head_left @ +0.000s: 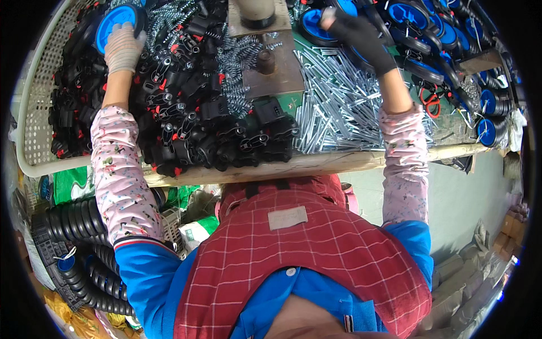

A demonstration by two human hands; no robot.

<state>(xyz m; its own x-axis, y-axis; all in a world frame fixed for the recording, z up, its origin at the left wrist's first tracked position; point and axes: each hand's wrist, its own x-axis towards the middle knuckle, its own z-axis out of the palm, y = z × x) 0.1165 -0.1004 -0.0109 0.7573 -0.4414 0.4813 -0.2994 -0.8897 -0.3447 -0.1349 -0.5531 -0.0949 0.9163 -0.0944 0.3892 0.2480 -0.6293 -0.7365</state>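
My left hand (123,50), in a pale knitted glove, grips a blue wheel with a black tyre (117,24) above the far left of the bench. My right hand (361,38), in a black glove with bare fingertips, reaches to the far middle. Its fingers close on the edge of another blue wheel with a black tyre (314,25). Black plastic caster brackets with red tabs (180,107) are heaped beside and below my left hand. Loose metal pins (339,101) lie in a pile under my right forearm. Metal springs (231,68) are scattered between the two heaps.
A metal press with a post (265,61) stands at the bench's middle. More blue wheels (409,17) crowd the far right, near red-handled scissors (431,104). A perforated white basket wall (35,113) edges the left. Stacked black tyres (76,220) sit below at left.
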